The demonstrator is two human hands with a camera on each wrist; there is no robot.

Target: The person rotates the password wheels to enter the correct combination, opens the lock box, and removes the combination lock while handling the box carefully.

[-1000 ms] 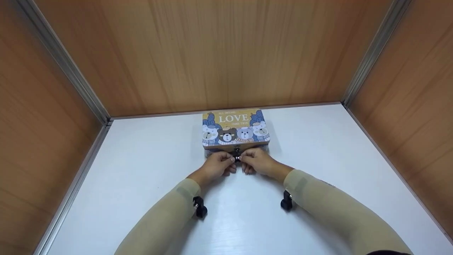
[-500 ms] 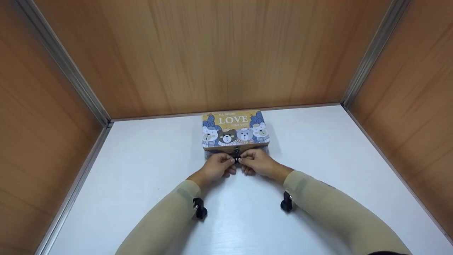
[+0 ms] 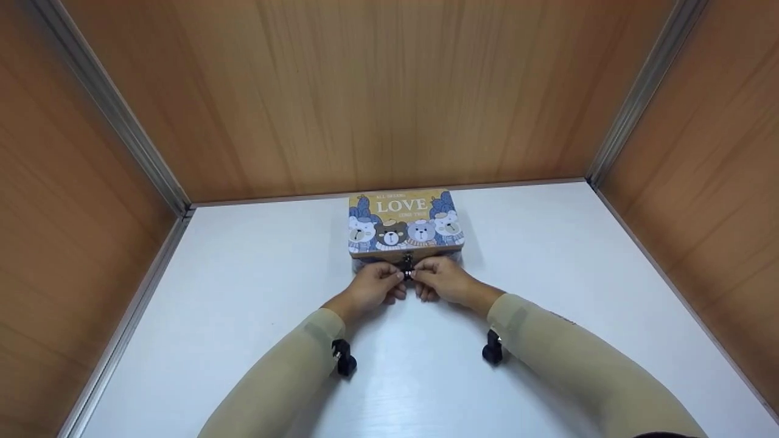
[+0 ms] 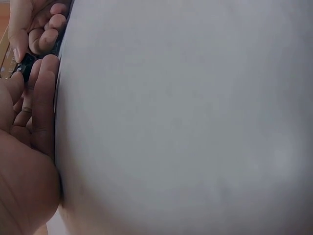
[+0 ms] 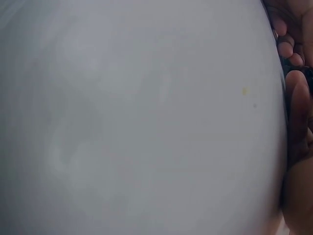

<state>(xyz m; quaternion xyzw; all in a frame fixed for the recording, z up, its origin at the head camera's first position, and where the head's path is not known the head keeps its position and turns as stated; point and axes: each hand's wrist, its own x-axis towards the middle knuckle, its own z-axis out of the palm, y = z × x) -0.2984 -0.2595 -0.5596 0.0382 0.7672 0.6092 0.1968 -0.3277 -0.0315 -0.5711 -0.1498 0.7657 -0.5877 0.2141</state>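
Observation:
A closed box (image 3: 405,222) with bears and the word LOVE on its lid stands near the table's back edge. At its front, below the clasp, is a small black lock (image 3: 408,275). The left hand (image 3: 372,285) pinches the lock's left side between thumb and fingers, and the right hand (image 3: 445,280) pinches its right side. In the left wrist view, the dark lock (image 4: 25,66) sits between the two thumbs, the left hand (image 4: 29,147) nearer the camera. Fingers hide part of it. The right wrist view shows the right hand (image 5: 299,132) only at the edge.
The white table (image 3: 261,274) fills the floor of the booth. Wooden panels (image 3: 389,91) rise behind and at both sides, joined by metal corner posts. Black wrist cameras (image 3: 344,359) hang below both sleeves.
The box and hands appear slightly lower in the head view than a second ago. Both hands keep their hold on the lock, with only tiny finger shifts.

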